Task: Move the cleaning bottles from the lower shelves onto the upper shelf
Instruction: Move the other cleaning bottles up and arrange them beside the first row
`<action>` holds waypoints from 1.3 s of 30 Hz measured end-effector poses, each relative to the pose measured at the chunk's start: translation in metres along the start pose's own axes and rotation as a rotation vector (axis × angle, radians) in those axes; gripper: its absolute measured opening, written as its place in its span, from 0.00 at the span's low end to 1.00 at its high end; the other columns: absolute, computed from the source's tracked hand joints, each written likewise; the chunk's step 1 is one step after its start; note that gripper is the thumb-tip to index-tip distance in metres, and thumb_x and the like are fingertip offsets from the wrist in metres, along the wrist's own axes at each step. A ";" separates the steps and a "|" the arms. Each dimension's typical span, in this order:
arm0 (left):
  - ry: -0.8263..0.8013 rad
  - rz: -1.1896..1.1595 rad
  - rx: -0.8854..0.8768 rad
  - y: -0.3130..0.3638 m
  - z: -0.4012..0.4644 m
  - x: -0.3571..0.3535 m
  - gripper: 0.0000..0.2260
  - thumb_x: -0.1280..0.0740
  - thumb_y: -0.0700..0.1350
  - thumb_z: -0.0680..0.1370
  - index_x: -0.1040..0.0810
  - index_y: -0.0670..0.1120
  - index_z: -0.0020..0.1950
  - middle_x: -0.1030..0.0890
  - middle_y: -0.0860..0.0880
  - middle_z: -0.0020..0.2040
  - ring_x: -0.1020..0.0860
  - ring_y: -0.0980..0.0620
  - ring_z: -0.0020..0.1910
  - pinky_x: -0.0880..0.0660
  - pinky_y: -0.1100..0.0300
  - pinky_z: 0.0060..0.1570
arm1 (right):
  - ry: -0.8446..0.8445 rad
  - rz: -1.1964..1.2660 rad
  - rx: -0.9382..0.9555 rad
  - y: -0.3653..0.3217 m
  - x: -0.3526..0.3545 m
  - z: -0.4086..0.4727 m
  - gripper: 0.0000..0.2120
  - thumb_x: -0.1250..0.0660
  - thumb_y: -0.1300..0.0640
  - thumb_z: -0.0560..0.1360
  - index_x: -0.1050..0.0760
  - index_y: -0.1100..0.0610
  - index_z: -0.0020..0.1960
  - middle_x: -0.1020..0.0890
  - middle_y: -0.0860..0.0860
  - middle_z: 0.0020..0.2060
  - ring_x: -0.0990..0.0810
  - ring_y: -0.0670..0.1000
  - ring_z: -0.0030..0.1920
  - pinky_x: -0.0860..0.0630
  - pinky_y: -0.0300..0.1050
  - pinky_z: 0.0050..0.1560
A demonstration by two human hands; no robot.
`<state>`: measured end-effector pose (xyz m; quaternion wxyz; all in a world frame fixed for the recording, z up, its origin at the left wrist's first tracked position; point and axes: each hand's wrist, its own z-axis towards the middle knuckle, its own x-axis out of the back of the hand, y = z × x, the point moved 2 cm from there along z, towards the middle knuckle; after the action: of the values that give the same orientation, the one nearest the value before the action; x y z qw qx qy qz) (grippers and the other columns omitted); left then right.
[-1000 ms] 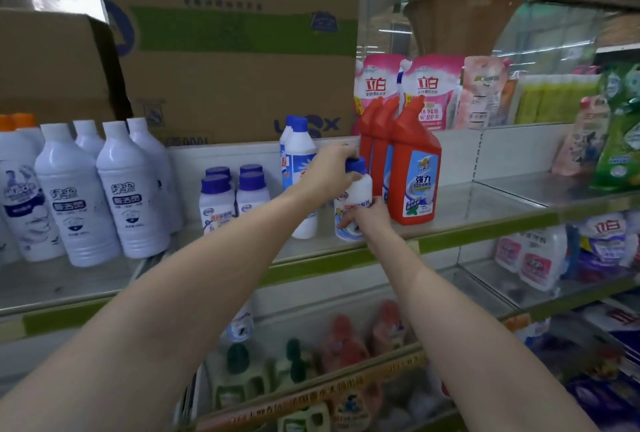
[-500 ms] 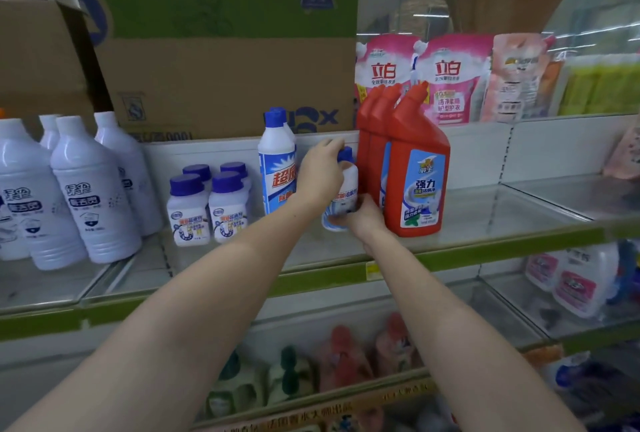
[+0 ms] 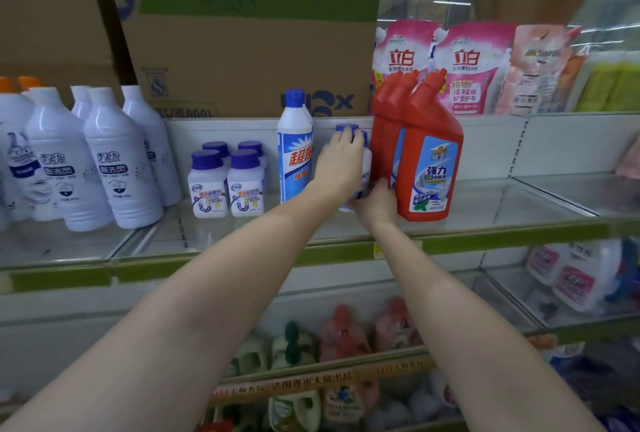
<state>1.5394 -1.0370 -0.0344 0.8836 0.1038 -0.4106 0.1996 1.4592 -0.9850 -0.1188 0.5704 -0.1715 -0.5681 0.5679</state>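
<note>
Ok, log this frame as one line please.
stage: placing | left hand: grips small blue-capped bottle | right hand: supports its base | spot: upper shelf, beside red bottles

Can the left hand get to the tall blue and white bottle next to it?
Probably yes. The tall blue and white bottle stands just beside the left hand with nothing between them, but that hand is busy gripping the small blue-capped bottle.

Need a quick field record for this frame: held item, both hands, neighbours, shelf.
held item: small white bottle with blue cap, mostly hidden by the hands
left hand: fingers curled over its cap and upper body
right hand: cups its base
left neighbour: tall blue-and-white bottle
right neighbour: red bottles
shelf: upper shelf, green front edge
</note>
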 end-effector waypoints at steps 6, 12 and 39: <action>-0.073 -0.251 0.036 0.000 -0.081 -0.001 0.05 0.39 0.43 0.81 0.26 0.44 0.49 0.21 0.42 0.52 0.23 0.41 0.52 0.29 0.51 0.43 | 0.168 0.104 0.149 -0.008 0.016 -0.058 0.03 0.32 0.62 0.76 0.26 0.58 0.46 0.18 0.56 0.46 0.21 0.57 0.47 0.35 0.43 0.42; -0.186 -0.268 -0.039 -0.021 -0.188 0.004 0.04 0.38 0.45 0.79 0.28 0.44 0.49 0.20 0.42 0.48 0.24 0.39 0.49 0.29 0.50 0.40 | 0.269 0.147 0.103 0.019 -0.008 -0.167 0.07 0.30 0.63 0.72 0.28 0.55 0.41 0.21 0.53 0.38 0.23 0.56 0.41 0.26 0.50 0.44; -0.646 -0.516 0.726 -0.242 -0.350 -0.083 0.17 0.34 0.41 0.81 0.28 0.44 0.70 0.22 0.44 0.65 0.23 0.45 0.62 0.25 0.51 0.64 | -0.425 0.150 -0.297 0.085 -0.244 -0.256 0.15 0.28 0.64 0.75 0.26 0.54 0.59 0.19 0.50 0.53 0.20 0.51 0.56 0.24 0.46 0.58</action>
<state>1.8366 -1.1549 -0.3268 0.6404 0.5551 -0.5269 0.0633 1.7076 -1.0504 -0.3772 0.3634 -0.1719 -0.7377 0.5425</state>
